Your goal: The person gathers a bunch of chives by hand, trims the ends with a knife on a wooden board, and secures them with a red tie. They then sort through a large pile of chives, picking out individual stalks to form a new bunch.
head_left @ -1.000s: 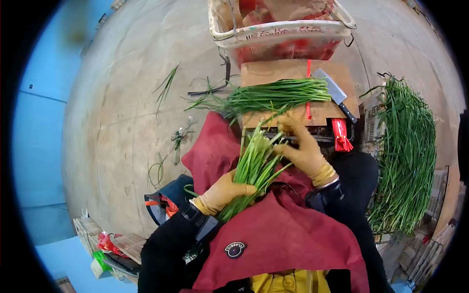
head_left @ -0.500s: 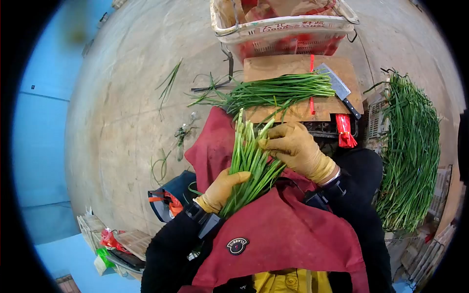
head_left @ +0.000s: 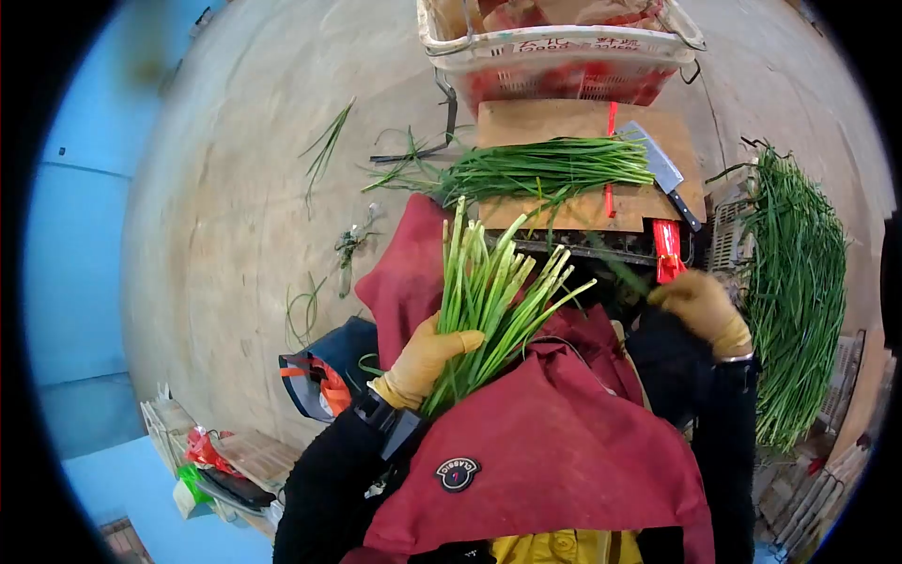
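Note:
My left hand, in a yellow glove, is closed around a loose bunch of Chinese chives above the red apron. The pale cut stem ends fan out upward, away from me. To the right, my gloved right hand is smeared by motion. Its fingertips pinch a blurred green chive leaf that trails up and left. Beyond the hands, a thick bundle of chives lies across a wooden board, over a red strip. A cleaver rests on the board's right side.
Red ties hang below the board. A crate heaped with chives stands at right. Behind the board is a white-rimmed crate. Scattered leaves lie on the floor at left, and a dark blue bag sits beside me.
My right hand has left the bunch and moved right and slightly down, drawing a leaf away. The bunch in my left hand has spread wider. My left hand stays nearly in place.

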Motion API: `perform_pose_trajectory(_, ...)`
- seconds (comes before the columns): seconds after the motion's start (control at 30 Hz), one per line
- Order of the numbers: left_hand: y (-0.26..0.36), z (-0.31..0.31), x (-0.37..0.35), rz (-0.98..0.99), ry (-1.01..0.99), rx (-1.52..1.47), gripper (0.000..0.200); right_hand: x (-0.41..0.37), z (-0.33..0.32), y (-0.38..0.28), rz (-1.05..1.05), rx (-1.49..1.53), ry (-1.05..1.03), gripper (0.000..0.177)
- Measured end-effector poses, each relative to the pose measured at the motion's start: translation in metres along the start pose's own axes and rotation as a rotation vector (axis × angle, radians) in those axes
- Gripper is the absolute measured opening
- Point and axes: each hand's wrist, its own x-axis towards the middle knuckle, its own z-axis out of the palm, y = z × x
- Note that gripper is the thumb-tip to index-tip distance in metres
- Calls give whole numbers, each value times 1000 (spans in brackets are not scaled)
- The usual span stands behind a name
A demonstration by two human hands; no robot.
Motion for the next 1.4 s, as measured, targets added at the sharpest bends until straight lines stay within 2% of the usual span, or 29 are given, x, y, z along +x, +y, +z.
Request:
perform_pose_trajectory(0.07,0,5,1,38,-1,-19,31,0,11,-23,-142,-55,21,26)
perform_pose_trajectory(0.1,1,7,1,8,1,-60,31,6,6,-42,-106,121,123,28)
perform_pose_trajectory(0.17,3,10,1,-57,6,-135,31,20,4,-89,-181,109,331,26)
perform_pose_trajectory(0.2,0,9,2,-54,1,-117,32,31,13,-106,-344,208,328,27)
perform_pose_trajectory(0.23,-4,4,5,-47,-6,-97,32,40,20,-125,-503,103,308,30)
perform_pose_trajectory(0.27,-5,2,7,-39,-13,-78,33,48,32,-140,-567,134,188,32)
perform_pose_trajectory(0.33,-2,7,5,-33,-18,-92,35,67,62,-157,-640,59,123,25)
perform_pose_trajectory(0.4,-4,3,4,-44,-18,-87,36,81,71,-158,-620,-11,-48,24)
perform_pose_trajectory(0.5,-11,-6,8,-53,-34,-85,38,84,88,-138,-668,190,150,19)
perform_pose_trajectory(0.6,-10,-5,9,-25,-60,-126,38,74,75,-134,-176,875,60,12)
perform_pose_trajectory(0.63,-11,-8,9,-22,-58,-116,38,70,62,-132,-115,1115,130,10)
perform_pose_trajectory(0.7,-11,-9,9,-24,-48,-120,38,63,39,-114,-135,1182,463,8)
perform_pose_trajectory(0.73,-9,-8,8,-29,-39,-131,38,58,28,-97,-125,1151,583,7)
perform_pose_trajectory(0.77,-8,-8,6,-35,-29,-141,38,50,18,-76,-132,1155,575,5)
perform_pose_trajectory(0.8,-8,-8,6,-27,-35,-141,38,43,17,-54,-147,1174,434,14)
perform_pose_trajectory(0.87,-9,-7,6,-11,-49,-140,39,32,10,-48,-70,387,-38,32)
perform_pose_trajectory(0.9,-7,-4,4,4,-76,-135,41,31,15,-49,-274,-47,-61,46)
perform_pose_trajectory(0.93,-4,1,2,15,-109,-126,43,31,21,-59,-269,-72,12,45)
perform_pose_trajectory(1.0,-3,7,3,40,-146,-99,47,43,21,-87,-373,36,171,44)
perform_pose_trajectory(1.07,-3,10,2,53,-147,-46,51,61,29,-118,-512,50,241,48)
perform_pose_trajectory(1.13,-5,12,1,67,-130,11,56,79,40,-142,-239,143,-100,59)
perform_pose_trajectory(1.17,-6,13,1,73,-126,36,58,83,49,-147,-128,179,-162,58)
perform_pose_trajectory(1.2,-4,15,-2,82,-155,43,60,98,73,-129,-272,252,-113,49)
perform_pose_trajectory(1.27,1,17,-8,99,-207,45,64,103,75,-123,-154,679,-212,39)
perform_pose_trajectory(1.33,-5,16,-9,52,-204,82,65,102,77,-110,-115,881,-82,30)
perform_pose_trajectory(1.37,-7,13,-6,31,-205,96,64,101,67,-108,-11,927,-92,25)
perform_pose_trajectory(1.4,-8,11,-4,12,-208,114,63,108,77,-85,-146,818,122,19)
